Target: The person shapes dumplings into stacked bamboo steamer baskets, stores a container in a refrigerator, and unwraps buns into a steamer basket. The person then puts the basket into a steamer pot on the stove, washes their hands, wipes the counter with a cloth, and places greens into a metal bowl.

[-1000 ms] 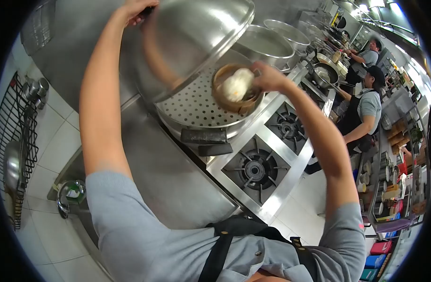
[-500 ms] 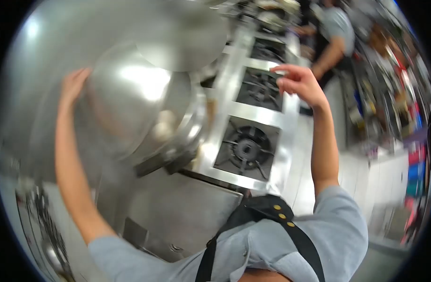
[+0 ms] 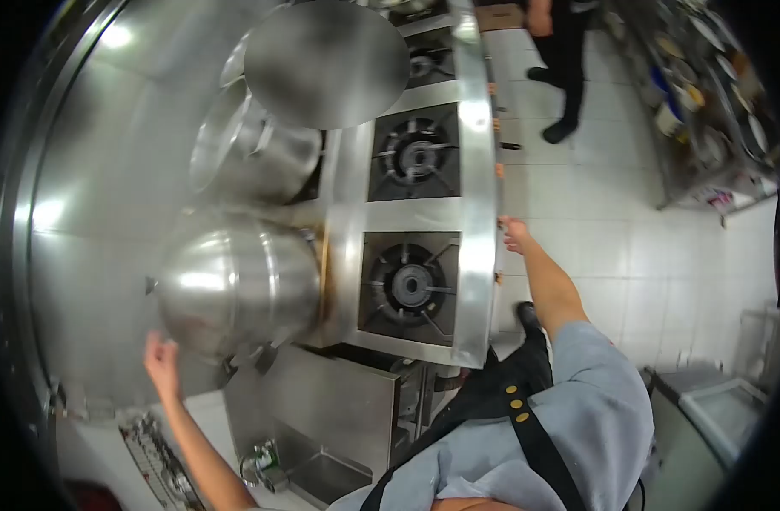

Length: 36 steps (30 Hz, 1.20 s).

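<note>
My left hand [image 3: 162,362] is beside the domed metal lid [image 3: 198,285], below its small dark handle [image 3: 151,285]. It is off the handle, fingers apart, holding nothing. The lid covers the large steamer pot [image 3: 283,281], so the pot's inside is hidden. My right hand [image 3: 515,235] reaches the front edge of the steel stove [image 3: 473,255], fingers bent together at the row of orange knobs [image 3: 499,169]; what they grip is hidden. The nearest burner [image 3: 411,286] lies between my hands, with no visible flame.
Behind the steamer stands another large metal pot [image 3: 279,157]. A blurred grey oval [image 3: 326,64] hides part of the stove. A person's legs [image 3: 569,68] show beyond the stove. Shelving [image 3: 705,111] stands at the upper right. A sink [image 3: 326,473] lies below.
The lid has gone from raised over the steamer to closed on it, and my left hand has let go. My right hand has left the bamboo basket and moved to the stove's front edge.
</note>
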Available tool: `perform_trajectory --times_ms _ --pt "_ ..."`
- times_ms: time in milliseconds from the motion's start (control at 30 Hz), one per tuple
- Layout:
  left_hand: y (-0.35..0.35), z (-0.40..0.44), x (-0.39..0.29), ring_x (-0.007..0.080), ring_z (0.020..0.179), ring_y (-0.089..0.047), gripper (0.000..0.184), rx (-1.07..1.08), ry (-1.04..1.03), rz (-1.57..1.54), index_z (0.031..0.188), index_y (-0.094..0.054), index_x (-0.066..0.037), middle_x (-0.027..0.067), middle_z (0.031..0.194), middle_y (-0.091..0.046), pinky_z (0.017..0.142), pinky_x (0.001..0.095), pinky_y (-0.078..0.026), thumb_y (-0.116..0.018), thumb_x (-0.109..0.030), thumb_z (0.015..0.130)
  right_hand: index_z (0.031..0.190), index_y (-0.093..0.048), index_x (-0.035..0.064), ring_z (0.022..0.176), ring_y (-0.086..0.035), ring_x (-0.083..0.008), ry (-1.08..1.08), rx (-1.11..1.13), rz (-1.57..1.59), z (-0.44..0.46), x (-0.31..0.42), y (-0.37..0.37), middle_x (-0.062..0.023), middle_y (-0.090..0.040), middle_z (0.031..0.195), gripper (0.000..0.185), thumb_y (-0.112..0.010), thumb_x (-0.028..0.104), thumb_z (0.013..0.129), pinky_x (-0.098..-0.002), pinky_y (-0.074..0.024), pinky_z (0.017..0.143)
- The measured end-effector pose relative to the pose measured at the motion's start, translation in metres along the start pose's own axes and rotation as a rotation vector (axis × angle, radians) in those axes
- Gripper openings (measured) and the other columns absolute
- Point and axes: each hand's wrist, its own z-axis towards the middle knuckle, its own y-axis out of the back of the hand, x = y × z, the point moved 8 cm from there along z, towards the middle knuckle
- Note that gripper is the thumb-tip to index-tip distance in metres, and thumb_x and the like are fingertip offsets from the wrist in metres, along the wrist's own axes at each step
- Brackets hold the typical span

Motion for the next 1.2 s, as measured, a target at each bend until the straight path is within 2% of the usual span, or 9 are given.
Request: perform_trajectory --times_ms 100,233,333,467,633,733,900,1067,1200 --pt "-0.032 -0.176 -0.046 0.0056 0.063 -0.051 0.036 0.281 0.452 -0.183 0.109 -0.063 -0.007 -0.0027 0.077 -0.061 0.05 0.0209 -0.039 -0.069 -0.028 0.08 0.099 -0.055 0.0141 0.06 -0.044 -0.0173 -0.039 0.056 0.061 0.049 -0.025 -0.015 -0.0062 -0.048 0.077 0.05 -0.047 0.061 0.085 -0.0349 -0.0343 0.045" --pt "-0.081 -0.401 0.067 0.0087 0.052 -0.052 0.023 0.373 0.843 -0.364 0.096 -0.064 -0.007 0.0 0.067 -0.058 0.039 0.0232 -0.039 -0.062 -0.013 0.074 0.069 -0.047 0.0173 0.043 -0.037 -0.0155 -0.06 -0.021 0.007 0.103 -0.044 -0.019 -0.0004 -0.042 0.054 0.047 -0.043 0.06 0.088 -0.0344 -0.028 0.04" --pt "-0.123 -0.577 0.124 0.0205 0.059 -0.057 0.022 0.914 0.503 0.252 0.085 -0.067 -0.007 0.0022 0.07 -0.059 0.047 0.0353 -0.046 -0.053 -0.021 0.075 0.083 -0.054 0.0155 0.054 -0.046 -0.016 -0.068 0.027 -0.004 0.117 -0.055 -0.017 -0.0027 -0.05 0.067 0.031 -0.049 0.045 0.091 -0.0351 -0.0288 0.042" --pt "-0.117 -0.679 0.133 0.0254 0.064 -0.059 0.021 1.057 0.697 0.378 0.081 -0.067 -0.008 0.0067 0.072 -0.06 0.054 0.0386 -0.047 -0.054 -0.022 0.075 0.122 -0.049 0.0135 0.085 -0.055 -0.0152 0.179 0.058 0.0 0.029 0.006 -0.004 -0.0055 -0.057 0.106 0.037 -0.053 0.018 0.085 -0.0287 -0.0382 0.056" --pt "-0.094 -0.681 0.19 0.0316 0.07 -0.06 0.02 0.914 0.577 0.538 0.075 -0.068 -0.008 0.0123 0.075 -0.062 0.063 0.0428 -0.048 -0.055 -0.023 0.074 0.132 -0.046 0.0107 0.098 -0.057 -0.0166 0.31 -0.117 0.117 -0.007 -0.004 -0.002 -0.0105 -0.056 0.123 0.054 -0.054 0.005 0.079 -0.0239 -0.0435 0.075" --pt "-0.108 -0.634 0.264 0.0354 0.081 -0.061 0.02 0.626 0.534 0.701 0.074 -0.067 -0.006 0.0205 0.087 -0.063 0.073 0.0485 -0.046 -0.058 -0.023 0.072 0.117 -0.057 0.0007 0.095 -0.059 -0.0188 0.776 -0.489 -0.031 -0.048 -0.018 0.038 -0.0118 -0.064 0.104 0.04 -0.056 0.001 0.078 -0.0271 -0.0469 0.077" --pt "-0.094 -0.524 0.33 0.0387 0.13 -0.03 0.069 0.07 0.649 0.265 0.134 -0.035 0.002 0.0257 0.138 -0.033 0.108 0.0438 -0.027 -0.066 -0.018 0.076 0.118 -0.054 0.0031 0.083 -0.057 -0.0127 0.894 -0.172 -0.071 -0.234 -0.055 -0.001 -0.0056 -0.06 0.1 0.033 -0.056 0.002 0.085 -0.0239 -0.047 0.067" --pt "-0.021 -0.443 0.431 0.0361 0.137 -0.017 0.073 -0.106 0.506 0.341 0.135 -0.028 0.006 0.0228 0.141 -0.027 0.109 0.0463 -0.025 -0.064 -0.009 0.073 0.111 -0.058 0.0032 0.059 -0.053 -0.0064 0.909 0.202 -0.425 -0.359 -0.165 -0.138 -0.0016 -0.058 0.075 0.028 -0.059 0.002 0.083 -0.0193 -0.0401 0.048" --pt "0.031 -0.408 0.506 0.0346 0.137 -0.02 0.076 -0.098 0.349 0.576 0.137 -0.025 0.005 0.0197 0.141 -0.03 0.108 0.0499 -0.026 -0.063 -0.008 0.072 0.114 -0.056 0.0024 0.068 -0.054 -0.0082 0.953 0.604 -0.654 -0.488 -0.254 -0.298 -0.0023 -0.059 0.081 0.034 -0.058 -0.004 0.081 -0.0218 -0.0454 0.059"
